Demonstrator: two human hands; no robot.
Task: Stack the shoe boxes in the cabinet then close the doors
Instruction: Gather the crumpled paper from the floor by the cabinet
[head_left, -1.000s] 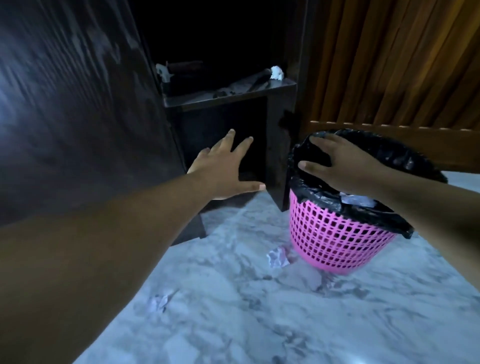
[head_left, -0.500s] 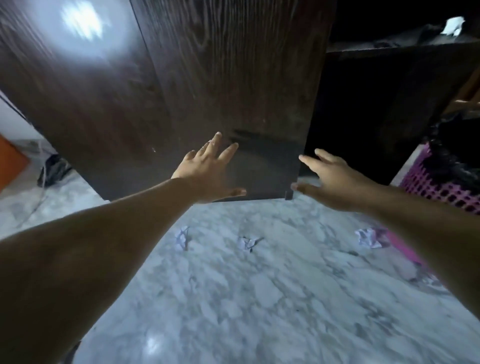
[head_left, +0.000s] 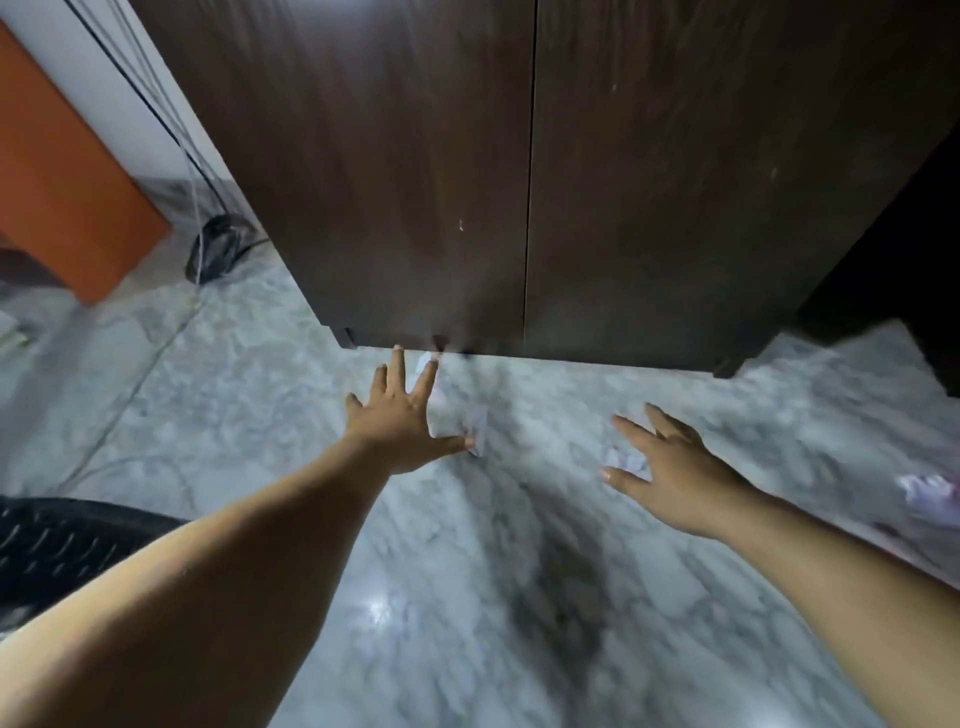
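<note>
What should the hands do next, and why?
Probably draw both hands back. The two cabinet doors look shut, meeting at a thin seam, and the left hand and right hand are open, holding nothing, above the marble floor.

I can read no text, label or number anywhere here. The picture is blurred, and no writing shows.

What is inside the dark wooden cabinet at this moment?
Nothing inside shows. The cabinet has both doors closed, meeting at a thin seam, so its shelves and any shoe boxes are covered. Only the door fronts are visible.
</note>
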